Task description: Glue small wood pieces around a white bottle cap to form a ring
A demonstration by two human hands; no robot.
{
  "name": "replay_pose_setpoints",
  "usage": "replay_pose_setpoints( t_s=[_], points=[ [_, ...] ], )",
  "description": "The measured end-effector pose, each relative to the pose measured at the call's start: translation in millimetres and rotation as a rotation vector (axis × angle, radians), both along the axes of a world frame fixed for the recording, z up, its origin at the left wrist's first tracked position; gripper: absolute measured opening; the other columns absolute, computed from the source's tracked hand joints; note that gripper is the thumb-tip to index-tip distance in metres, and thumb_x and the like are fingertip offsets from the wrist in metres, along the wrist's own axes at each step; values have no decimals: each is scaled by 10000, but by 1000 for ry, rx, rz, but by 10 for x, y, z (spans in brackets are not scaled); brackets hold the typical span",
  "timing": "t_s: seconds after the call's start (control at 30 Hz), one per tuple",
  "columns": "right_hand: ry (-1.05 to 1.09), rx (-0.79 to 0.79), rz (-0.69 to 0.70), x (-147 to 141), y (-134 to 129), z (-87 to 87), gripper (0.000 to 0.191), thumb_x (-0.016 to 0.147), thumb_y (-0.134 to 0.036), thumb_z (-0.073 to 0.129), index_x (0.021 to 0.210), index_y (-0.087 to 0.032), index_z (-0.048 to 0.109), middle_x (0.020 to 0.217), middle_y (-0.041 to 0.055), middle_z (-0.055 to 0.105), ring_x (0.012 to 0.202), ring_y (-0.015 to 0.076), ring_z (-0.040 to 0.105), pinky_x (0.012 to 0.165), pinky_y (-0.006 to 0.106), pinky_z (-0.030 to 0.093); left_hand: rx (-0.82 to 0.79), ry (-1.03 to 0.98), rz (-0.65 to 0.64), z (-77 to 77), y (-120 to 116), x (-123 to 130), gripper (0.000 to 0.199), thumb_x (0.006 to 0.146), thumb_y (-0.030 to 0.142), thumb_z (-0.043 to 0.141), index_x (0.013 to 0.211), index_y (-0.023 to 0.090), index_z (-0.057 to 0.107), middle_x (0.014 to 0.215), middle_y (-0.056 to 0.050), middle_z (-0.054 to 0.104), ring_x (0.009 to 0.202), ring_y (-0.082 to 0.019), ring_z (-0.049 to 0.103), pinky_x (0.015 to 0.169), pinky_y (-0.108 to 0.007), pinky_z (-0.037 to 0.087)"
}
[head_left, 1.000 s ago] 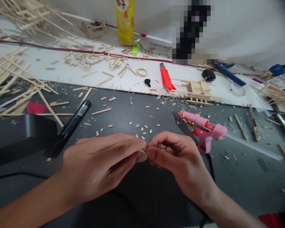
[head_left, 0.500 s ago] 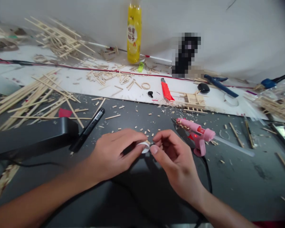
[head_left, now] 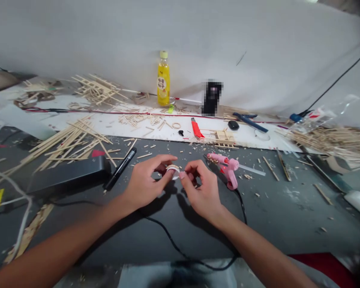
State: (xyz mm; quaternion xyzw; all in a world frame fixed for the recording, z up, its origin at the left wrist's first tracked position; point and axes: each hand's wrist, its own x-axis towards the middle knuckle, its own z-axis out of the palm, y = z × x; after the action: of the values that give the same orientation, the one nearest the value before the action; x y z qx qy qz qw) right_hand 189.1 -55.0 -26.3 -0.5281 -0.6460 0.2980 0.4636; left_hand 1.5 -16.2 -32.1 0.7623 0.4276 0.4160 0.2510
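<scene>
Between the thumb and fingers of my left hand (head_left: 148, 176) is a small white ring (head_left: 174, 175), with a wood-coloured upper edge. The ring is tilted above the dark table. My right hand (head_left: 201, 184) is closed in a pinch at the ring's right edge, its thumb tip against it. Its curled fingers hide part of what lies behind. Right of my hands lies a pink glue gun (head_left: 228, 164) with a clear glue stick in its back. Small cut wood bits are scattered just beyond my fingers.
A black marker (head_left: 120, 170) and a black box (head_left: 72, 176) lie left, near a pile of wooden sticks (head_left: 69, 140). Further back are an orange cutter (head_left: 196, 129), a small wooden frame (head_left: 225, 138), blue pliers (head_left: 250, 122) and a yellow drink bottle (head_left: 163, 84). A black cable (head_left: 168, 236) crosses in front.
The view has pulled back and tilted up, showing more wall and the table's front edge. My right fingers have closed in against the ring. My left hand keeps its hold.
</scene>
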Motion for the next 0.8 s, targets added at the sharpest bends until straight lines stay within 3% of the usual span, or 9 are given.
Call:
replay_pose_setpoints(
  t_s=[0.3,0.8],
  points=[
    [-13,65,96,43,35,-21,156,963,-336,637,1048,-206,648,838,13,680,727,171,616,682,296,503,-50,-110,-37,46,-37,17,238,956,318,682,1166,212,717,974,-50,828,749,-182,801,743,-277,657],
    [-19,-44,107,-7,86,-62,128,962,-304,653,982,-185,696,767,17,713,675,159,592,612,271,460,-52,-18,-96,-70,53,-26,261,1049,364,670,1229,177,694,1202,-89,728,980,-214,727,871,-416,636]
  ],
)
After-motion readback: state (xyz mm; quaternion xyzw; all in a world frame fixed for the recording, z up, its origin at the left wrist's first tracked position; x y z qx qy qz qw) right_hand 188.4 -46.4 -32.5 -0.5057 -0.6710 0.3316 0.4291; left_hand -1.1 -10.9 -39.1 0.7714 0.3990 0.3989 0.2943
